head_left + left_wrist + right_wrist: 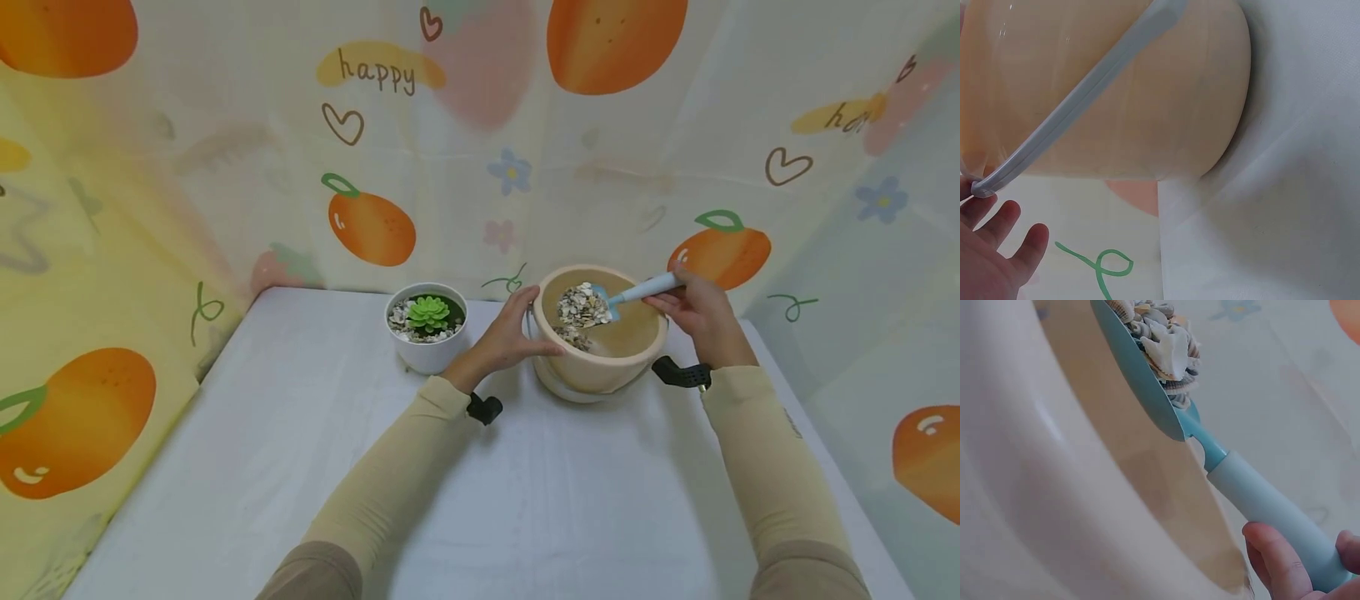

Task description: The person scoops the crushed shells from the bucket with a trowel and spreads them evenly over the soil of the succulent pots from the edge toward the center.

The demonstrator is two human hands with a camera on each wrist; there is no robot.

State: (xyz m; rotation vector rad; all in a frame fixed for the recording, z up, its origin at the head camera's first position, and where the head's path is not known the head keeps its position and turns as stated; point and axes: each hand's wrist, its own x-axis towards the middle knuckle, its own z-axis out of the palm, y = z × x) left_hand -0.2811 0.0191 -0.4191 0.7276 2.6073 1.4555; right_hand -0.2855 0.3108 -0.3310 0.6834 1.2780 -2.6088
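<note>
My right hand (705, 312) grips the pale blue handle of a small garden trowel (1272, 506). A heap of seashells (583, 306) fills its blade, which is over the open top of a beige plastic bucket (596, 375). Inside the bucket, more shells (573, 337) lie at the left. With its thumb over the front rim and its fingers at the left side, my left hand (504, 337) holds the bucket's edge. A finger touches the end of the grey bucket handle (1072, 103) in the left wrist view; other fingertips stand off the wall.
A white pot (427, 357) with a green succulent (428, 313) and pale pebbles stands left of the bucket, close to my left wrist. White cloth (525, 500) covers the table. Behind it hangs a printed curtain (450, 167) with oranges and hearts.
</note>
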